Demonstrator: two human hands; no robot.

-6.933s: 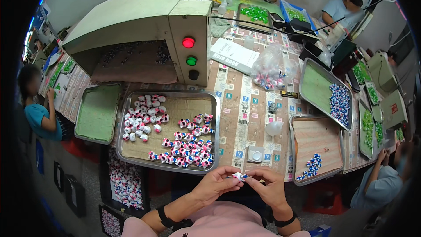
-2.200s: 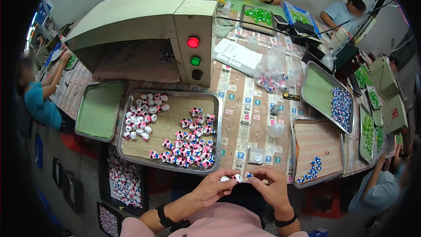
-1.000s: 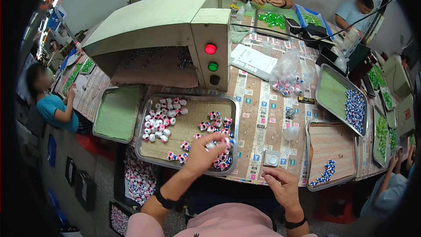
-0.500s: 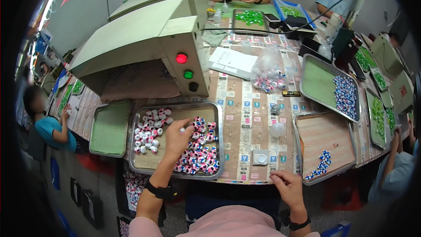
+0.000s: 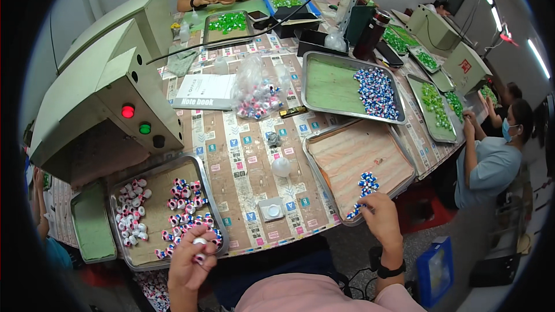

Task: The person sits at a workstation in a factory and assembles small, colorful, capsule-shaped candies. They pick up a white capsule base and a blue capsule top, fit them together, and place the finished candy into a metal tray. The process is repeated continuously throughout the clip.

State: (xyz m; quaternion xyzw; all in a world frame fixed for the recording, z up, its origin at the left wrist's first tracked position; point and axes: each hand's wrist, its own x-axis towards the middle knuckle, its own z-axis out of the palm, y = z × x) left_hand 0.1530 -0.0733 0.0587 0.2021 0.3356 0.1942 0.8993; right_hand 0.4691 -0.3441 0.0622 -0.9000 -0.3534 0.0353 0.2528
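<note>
My left hand [image 5: 192,260] is closed around small white-and-pink figure pieces [image 5: 200,242], at the near right corner of the left metal tray [image 5: 215,208]. That tray holds white-and-pink pieces [image 5: 132,211] on its left side and white, pink and blue figures [image 5: 186,202] on its right. Over the near part of the right metal tray [image 5: 324,164], my right hand [image 5: 381,219] has thumb and fingers pinched together. Its fingertips are beside a small pile of blue-and-white pieces [image 5: 368,182]. Whether a piece is between them is hidden.
A cream machine [image 5: 98,98] with a red light stands behind the left tray. Between the trays are a white bottle [image 5: 281,167] and a small white dish [image 5: 272,210]. Farther back lie a bag of pieces [image 5: 257,95], a notebook [image 5: 202,91] and another tray [image 5: 324,81]. Co-workers sit around.
My left hand has drawn back toward me from the left tray, with pieces in it. The right hand has moved from the table edge to the blue-and-white pieces. The view has turned right.
</note>
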